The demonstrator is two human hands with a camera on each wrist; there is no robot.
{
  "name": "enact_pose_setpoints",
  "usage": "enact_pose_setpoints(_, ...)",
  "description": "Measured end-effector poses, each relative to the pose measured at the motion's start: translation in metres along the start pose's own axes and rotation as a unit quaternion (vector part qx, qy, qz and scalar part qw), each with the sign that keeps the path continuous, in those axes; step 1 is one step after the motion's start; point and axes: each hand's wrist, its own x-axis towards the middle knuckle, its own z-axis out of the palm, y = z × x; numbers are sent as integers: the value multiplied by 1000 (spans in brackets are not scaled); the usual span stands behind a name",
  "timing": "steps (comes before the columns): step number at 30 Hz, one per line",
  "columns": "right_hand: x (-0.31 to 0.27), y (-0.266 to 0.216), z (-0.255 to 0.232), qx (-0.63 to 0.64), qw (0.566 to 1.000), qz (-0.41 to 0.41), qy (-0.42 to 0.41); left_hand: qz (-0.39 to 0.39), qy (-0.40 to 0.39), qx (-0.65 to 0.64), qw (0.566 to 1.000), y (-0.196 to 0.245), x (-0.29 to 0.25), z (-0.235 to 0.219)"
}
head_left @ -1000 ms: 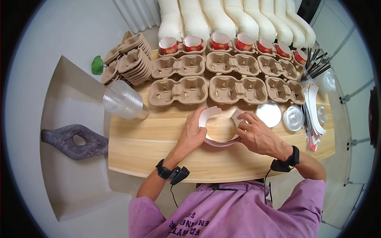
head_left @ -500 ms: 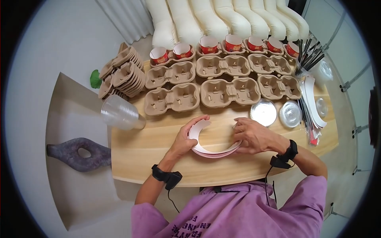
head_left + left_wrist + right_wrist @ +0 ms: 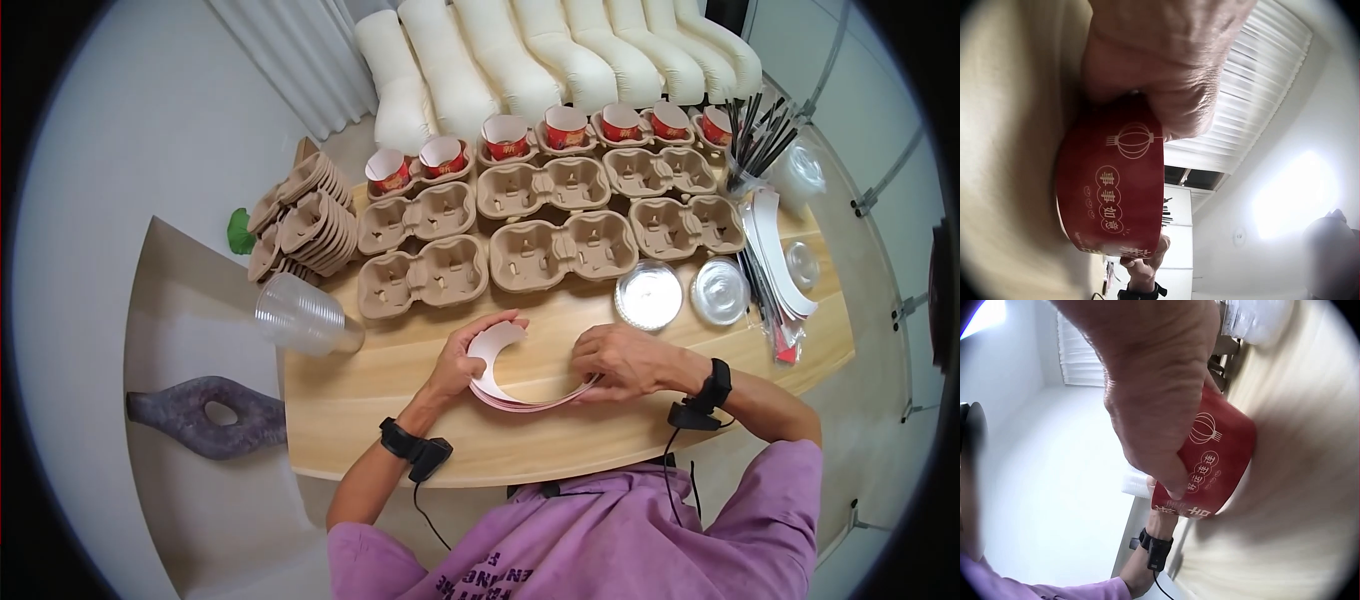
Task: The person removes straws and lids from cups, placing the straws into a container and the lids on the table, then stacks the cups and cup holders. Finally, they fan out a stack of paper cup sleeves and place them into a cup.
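A stack of curved paper cup sleeves [image 3: 487, 384], white on the inner face, stands bent into an open C just above the table's near part. Their outer face is red with lantern drawings and pale lettering, as the sleeve [image 3: 1110, 181] in the left wrist view shows. My left hand [image 3: 461, 360] grips the left end, thumb on the inner side and fingers behind. At the right end, my right hand [image 3: 625, 362] pinches the sleeves with curled fingers; it covers that end. In the right wrist view its thumb lies along the red sleeve [image 3: 1225, 447].
Brown cup carriers [image 3: 562, 250] stand in rows beyond the hands, the back row holding red sleeves [image 3: 505, 137]. Stacked carriers [image 3: 318, 232] and nested clear cups [image 3: 300, 312] are at left. Lids [image 3: 648, 295], black straws [image 3: 762, 140] and flat sleeves [image 3: 775, 250] lie at right.
My right hand has shifted from on top of the sleeves' right end to lower around it, and that end is now covered. The left hand keeps its grip. The head view has turned slightly.
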Motion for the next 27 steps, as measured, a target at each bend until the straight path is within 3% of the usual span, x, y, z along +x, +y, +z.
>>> enact_pose_setpoints(5,-2,2,1,69,997,3,25,-13,1,8,1000,1,1,-3)
enact_pose_setpoints(12,-3,1,-1,49,998,-17,47,13,-35,-9,999,2,4,3)
enact_pose_setpoints(17,-6,1,-2,113,992,52,-15,-28,-50,-29,998,12,1,11)
enact_pose_setpoints(22,-8,2,-1,110,993,52,-10,-75,-101,-6,992,14,-2,8)
enact_pose_setpoints(25,-7,2,0,104,993,46,-11,-49,-132,72,987,11,2,-2)
enact_pose_setpoints(27,-7,3,0,106,994,41,-7,-43,-102,57,992,10,0,3)
